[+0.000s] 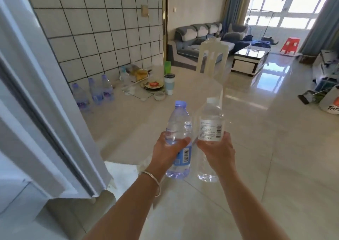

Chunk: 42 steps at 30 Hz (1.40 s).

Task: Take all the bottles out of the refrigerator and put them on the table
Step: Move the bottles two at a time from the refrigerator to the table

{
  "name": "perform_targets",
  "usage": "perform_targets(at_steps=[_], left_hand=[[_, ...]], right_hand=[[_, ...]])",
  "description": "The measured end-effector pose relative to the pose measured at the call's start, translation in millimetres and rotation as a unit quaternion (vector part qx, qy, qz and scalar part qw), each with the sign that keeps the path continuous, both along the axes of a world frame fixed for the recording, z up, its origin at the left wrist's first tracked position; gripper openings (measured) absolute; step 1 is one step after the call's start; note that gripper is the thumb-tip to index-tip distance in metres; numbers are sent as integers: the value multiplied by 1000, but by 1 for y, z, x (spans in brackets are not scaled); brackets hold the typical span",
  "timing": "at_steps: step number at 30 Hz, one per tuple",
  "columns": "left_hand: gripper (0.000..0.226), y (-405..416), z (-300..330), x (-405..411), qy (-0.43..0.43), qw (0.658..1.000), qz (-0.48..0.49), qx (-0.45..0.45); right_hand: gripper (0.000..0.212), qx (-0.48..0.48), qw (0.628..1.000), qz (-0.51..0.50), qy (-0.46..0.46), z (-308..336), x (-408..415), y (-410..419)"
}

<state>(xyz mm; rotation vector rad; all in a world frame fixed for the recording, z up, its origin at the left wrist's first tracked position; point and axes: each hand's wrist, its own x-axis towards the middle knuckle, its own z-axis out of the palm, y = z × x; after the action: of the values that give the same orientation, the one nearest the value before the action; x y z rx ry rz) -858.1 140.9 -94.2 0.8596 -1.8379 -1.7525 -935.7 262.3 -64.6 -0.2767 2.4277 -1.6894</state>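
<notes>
Above the table (146, 118), the left hand (167, 152) grips a blue-capped bottle (178, 140); the right hand (217, 152) grips a white-capped bottle (211, 126).

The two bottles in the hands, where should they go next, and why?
Probably carry both forward and stand them on a bare part of the table. The left hand grips the blue-capped bottle and the right hand grips the white-capped bottle, both held in the air short of the table. Three bottles already stand at the table's far left, with room beside them.

Clear plastic bottles (178, 127); glossy tiled floor (266, 157).
</notes>
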Motion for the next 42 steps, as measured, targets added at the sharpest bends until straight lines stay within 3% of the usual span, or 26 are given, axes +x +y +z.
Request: perform_targets(at_steps=[4, 9, 13, 16, 19, 21, 24, 31, 37, 42], left_hand=[[29, -47, -5, -43, -1, 998, 56, 18], [61, -108, -15, -82, -5, 994, 112, -3], [55, -157, -27, -108, -12, 985, 174, 9], [65, -191, -35, -125, -26, 969, 244, 14], [55, -218, -35, -137, -42, 949, 312, 20], [70, -238, -44, -142, -49, 933, 357, 17], [88, -268, -63, -137, -68, 909, 410, 19], [70, -345, -80, -104, -92, 860, 500, 29], [56, -433, -94, -63, -57, 823, 562, 58], [66, -509, -117, -27, -95, 819, 564, 57]], right_hand=[[57, 5, 999, 39, 3, -2, -47, -56], [56, 0, 994, 111, 2, -12, -101, -129], [51, 24, 982, 190, -9, -24, -144, -189], [50, 23, 968, 249, -13, -29, -176, -237], [50, 36, 949, 312, -4, -31, -196, -281], [54, 32, 935, 352, -6, -36, -203, -312], [54, 27, 919, 392, -36, -39, -200, -356], [54, 46, 866, 495, -60, -49, -172, -461], [49, 50, 835, 543, -67, -74, -132, -564], [49, 46, 821, 564, -70, -96, -105, -636]])
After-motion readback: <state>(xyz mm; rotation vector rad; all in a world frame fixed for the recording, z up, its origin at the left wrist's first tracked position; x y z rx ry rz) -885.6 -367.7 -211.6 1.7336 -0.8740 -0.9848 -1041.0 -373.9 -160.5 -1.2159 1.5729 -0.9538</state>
